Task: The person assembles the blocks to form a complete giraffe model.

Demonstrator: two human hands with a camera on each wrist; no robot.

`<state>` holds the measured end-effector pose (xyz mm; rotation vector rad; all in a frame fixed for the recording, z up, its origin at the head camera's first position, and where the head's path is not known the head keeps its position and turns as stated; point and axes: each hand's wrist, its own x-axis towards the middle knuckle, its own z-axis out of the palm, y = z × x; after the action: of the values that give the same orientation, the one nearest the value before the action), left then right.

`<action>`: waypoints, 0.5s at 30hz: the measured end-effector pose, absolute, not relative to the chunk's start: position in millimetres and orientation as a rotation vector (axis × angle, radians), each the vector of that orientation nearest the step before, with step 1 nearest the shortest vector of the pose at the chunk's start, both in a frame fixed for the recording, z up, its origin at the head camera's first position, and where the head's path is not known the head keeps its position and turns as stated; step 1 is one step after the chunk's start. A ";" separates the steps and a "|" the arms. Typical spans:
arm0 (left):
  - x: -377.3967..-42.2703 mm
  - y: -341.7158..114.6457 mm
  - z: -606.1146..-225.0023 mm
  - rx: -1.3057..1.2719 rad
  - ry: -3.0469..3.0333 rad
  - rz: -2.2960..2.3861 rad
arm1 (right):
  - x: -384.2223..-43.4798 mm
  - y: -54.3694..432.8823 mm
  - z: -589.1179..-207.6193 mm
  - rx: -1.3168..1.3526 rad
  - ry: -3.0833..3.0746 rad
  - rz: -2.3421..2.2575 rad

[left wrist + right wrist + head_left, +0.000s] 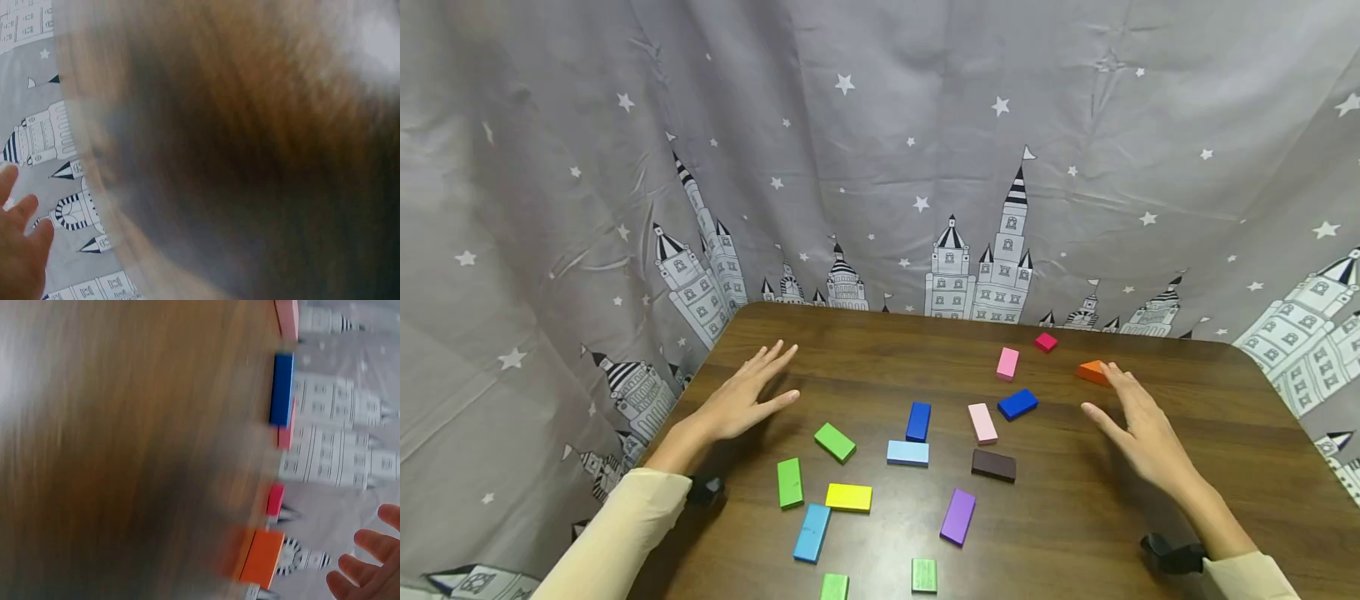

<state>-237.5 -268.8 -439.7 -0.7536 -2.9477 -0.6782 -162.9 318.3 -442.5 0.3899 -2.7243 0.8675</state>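
Observation:
In the head view my left hand [737, 404] is over the left side of the table with its fingers spread, holding nothing. The block nearest to it is a green block [835, 442]; another green block [790, 482] lies closer to the front. My right hand [1146, 433] is on the right side, fingers extended and empty. Its fingertips overlap an orange block [1090, 372] in the head view, while in the right wrist view the fingers appear apart from that orange block [262, 557]. The left wrist view shows only part of the left hand [22, 250].
Loose blocks lie across the wooden table [880, 358]: blue [1018, 404], pink [1007, 364], red [1046, 342], light blue [907, 453], dark brown [993, 466], purple [958, 517], yellow [849, 497] and others. A grey castle-print curtain [880, 142] hangs behind the table.

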 end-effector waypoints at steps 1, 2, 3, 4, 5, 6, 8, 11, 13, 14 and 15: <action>-236.5 -267.3 -440.4 -0.771 -2.936 -0.699 | -162.1 312.2 -442.4 0.415 -2.721 0.895; -235.7 -266.1 -441.4 -0.786 -2.926 -0.719 | -161.1 306.4 -442.5 0.434 -2.718 0.921; -234.9 -264.6 -442.4 -0.804 -2.915 -0.744 | -160.2 300.4 -442.6 0.454 -2.718 0.942; -234.3 -263.1 -443.6 -0.822 -2.904 -0.770 | -159.6 294.4 -443.1 0.472 -2.717 0.957; -233.7 -261.5 -444.6 -0.838 -2.893 -0.802 | -159.2 288.4 -443.6 0.487 -2.716 0.969; -233.2 -259.8 -445.6 -0.856 -2.883 -0.832 | -158.6 282.4 -444.3 0.500 -2.717 0.979; -232.0 -256.0 -447.1 -0.903 -2.866 -0.893 | -157.6 270.8 -446.1 0.542 -2.712 0.991; -229.5 -250.0 -448.5 -0.967 -2.838 -1.015 | -155.8 254.6 -449.6 0.609 -2.691 1.004; -228.2 -246.0 -450.1 -1.018 -2.824 -1.097 | -154.1 243.8 -452.0 0.649 -2.679 1.021; -227.5 -244.2 -451.0 -1.037 -2.819 -1.144 | -153.1 238.8 -452.9 0.660 -2.673 1.036; -227.0 -242.4 -452.4 -1.060 -2.816 -1.190 | -152.1 233.7 -453.9 0.672 -2.672 1.055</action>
<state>-227.0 -242.4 -452.4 -1.0602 -2.8158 -1.1896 -152.1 233.7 -453.9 0.6717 -2.6715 1.0553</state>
